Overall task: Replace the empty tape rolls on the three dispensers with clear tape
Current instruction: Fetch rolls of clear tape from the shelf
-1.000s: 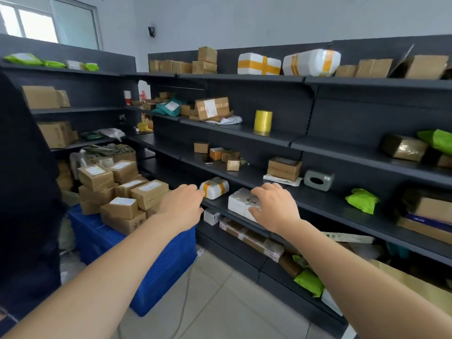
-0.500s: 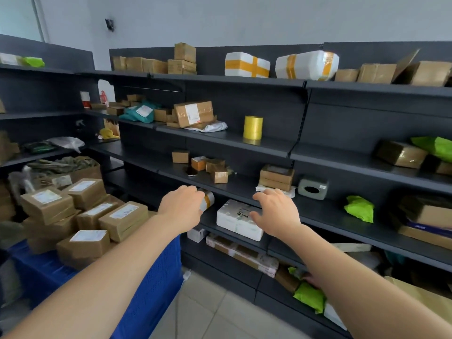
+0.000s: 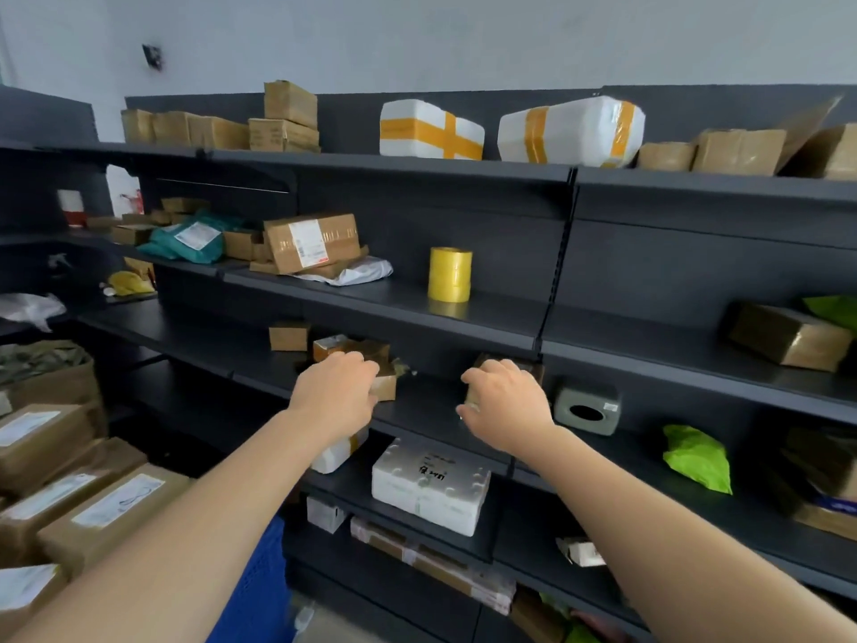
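Note:
A stack of yellow tape rolls (image 3: 450,273) stands upright on the dark shelf (image 3: 487,313), above and between my hands. No tape dispenser shows in view. My left hand (image 3: 336,392) reaches forward one shelf lower, fingers loosely curled and holding nothing, close to a small cardboard box (image 3: 385,387). My right hand (image 3: 503,396) is stretched out at the same height, fingers bent and apart, in front of a brown box (image 3: 508,364) that it mostly hides. Whether either hand touches a box I cannot tell.
Dark shelves hold several cardboard parcels (image 3: 310,241), white foam boxes (image 3: 431,129), a grey box with an oval hole (image 3: 586,410) and a green bag (image 3: 695,457). A white foam box (image 3: 431,489) sits below my hands. Labelled parcels (image 3: 106,508) fill a blue crate (image 3: 259,591) at lower left.
The view has moved closer to the shelves and turned right. Both hands have risen from the foam-box shelf to the shelf above it.

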### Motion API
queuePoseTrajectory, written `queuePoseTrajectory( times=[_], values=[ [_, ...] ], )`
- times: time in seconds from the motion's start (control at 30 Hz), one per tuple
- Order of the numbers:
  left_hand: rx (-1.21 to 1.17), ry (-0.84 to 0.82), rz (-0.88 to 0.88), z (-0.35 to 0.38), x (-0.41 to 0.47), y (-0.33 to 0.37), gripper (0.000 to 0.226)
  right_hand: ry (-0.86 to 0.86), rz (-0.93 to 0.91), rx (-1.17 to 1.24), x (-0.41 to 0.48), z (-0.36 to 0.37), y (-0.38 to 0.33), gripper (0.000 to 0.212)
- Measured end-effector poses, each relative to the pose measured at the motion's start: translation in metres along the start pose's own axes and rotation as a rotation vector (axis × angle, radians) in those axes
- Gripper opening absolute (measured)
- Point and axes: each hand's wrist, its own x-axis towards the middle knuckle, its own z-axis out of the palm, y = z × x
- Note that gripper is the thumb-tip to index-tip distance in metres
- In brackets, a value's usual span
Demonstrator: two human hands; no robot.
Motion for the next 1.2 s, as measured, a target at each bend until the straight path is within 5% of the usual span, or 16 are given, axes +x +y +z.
queuePoseTrajectory(
  times=[0.8, 1.2],
  values=[
    [-0.265, 0.0, 0.092, 0.099, 0.38, -0.051, 0.049, 0.078, 0.223, 0.004, 0.328, 0.075, 0.108, 0.042],
    [-0.889, -0.197, -0.085, 0.132, 0.508, -0.044, 0.078, 0.063, 0.662, 0.748, 0.443, 0.1, 0.13, 0.065]
  ],
)
